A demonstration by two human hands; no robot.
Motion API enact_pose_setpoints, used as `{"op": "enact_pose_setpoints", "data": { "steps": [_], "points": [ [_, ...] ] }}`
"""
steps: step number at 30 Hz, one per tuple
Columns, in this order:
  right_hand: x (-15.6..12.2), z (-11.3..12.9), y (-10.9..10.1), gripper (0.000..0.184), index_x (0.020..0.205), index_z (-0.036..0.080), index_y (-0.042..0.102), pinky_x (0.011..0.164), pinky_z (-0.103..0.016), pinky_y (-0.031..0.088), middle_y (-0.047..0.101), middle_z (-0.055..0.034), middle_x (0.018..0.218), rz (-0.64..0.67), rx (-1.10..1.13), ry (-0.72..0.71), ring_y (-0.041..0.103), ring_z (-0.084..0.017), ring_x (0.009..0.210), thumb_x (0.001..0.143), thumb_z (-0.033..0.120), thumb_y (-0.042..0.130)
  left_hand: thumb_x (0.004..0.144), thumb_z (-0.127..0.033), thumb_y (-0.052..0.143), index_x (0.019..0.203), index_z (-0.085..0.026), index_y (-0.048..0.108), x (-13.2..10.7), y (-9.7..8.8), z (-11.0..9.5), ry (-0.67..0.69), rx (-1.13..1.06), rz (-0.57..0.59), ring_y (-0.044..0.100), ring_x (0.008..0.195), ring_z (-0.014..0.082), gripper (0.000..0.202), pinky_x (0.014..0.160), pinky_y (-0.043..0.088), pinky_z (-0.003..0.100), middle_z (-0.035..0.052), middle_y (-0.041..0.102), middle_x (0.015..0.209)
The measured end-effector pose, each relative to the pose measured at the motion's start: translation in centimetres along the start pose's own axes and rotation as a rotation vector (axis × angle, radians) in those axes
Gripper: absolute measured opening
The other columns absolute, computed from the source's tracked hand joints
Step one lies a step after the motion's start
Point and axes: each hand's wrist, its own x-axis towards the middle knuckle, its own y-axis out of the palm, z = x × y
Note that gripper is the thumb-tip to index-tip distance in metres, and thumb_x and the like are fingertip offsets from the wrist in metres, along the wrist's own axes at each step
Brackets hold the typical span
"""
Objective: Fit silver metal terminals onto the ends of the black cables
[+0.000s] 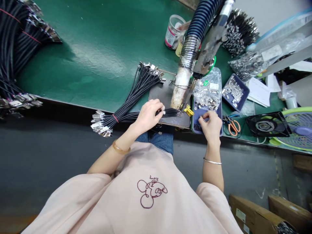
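My left hand [151, 113] is closed over the near branch of a bundle of black cables [131, 94], with white covers on its fingertips. Cable ends [173, 112] stick out to the right beyond its fingers. Metal connectors [101, 123] cap the bundle's left end, and a red band [115, 118] ties it. Over the front of a blue tray [220, 120], my right hand [211, 123] is pinched shut; whatever lies between its fingertips is too small to make out. Small dark pieces lie in the tray near them. A yellow clip-like piece [188, 110] lies between my hands.
A soldering iron [192, 87] and a ribbed hose [203, 19] slant down over a grey board [165, 94]. Orange-handled pliers [233, 126], a small parts tray [235, 92] and a black fan [268, 125] stand right. More cable bundles [14, 48] lie left on the green table [97, 42].
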Motion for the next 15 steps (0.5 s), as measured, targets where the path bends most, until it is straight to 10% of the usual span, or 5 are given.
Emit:
{"op": "enact_pose_setpoints", "data": {
  "steps": [10,15],
  "points": [
    [-1.7,0.5,0.2,0.013,0.073,0.024,0.048,0.066,-0.031,0.044,0.059,-0.0007,0.073,-0.126,0.035,-0.038,0.055,-0.017,0.067,0.083,0.021,0.054,0.093,-0.016,0.053,0.086,-0.014,0.066,-2.3,0.2,-1.6,0.190,0.041,-0.066,0.058,0.082,0.0215,0.015,0.080,0.046,0.035,0.0082,0.071,0.085],
    [-3.0,3.2,-0.5,0.014,0.077,0.022,0.054,0.058,-0.026,0.052,0.067,-0.0020,0.085,-0.294,0.470,0.013,0.064,-0.014,0.067,0.088,0.028,0.061,0.092,-0.019,0.059,0.095,-0.014,0.071,-2.3,1.5,-3.7,0.352,-0.175,0.182,0.063,0.072,0.0159,0.013,0.069,0.046,0.026,0.0062,0.075,0.085]
  ]
}}
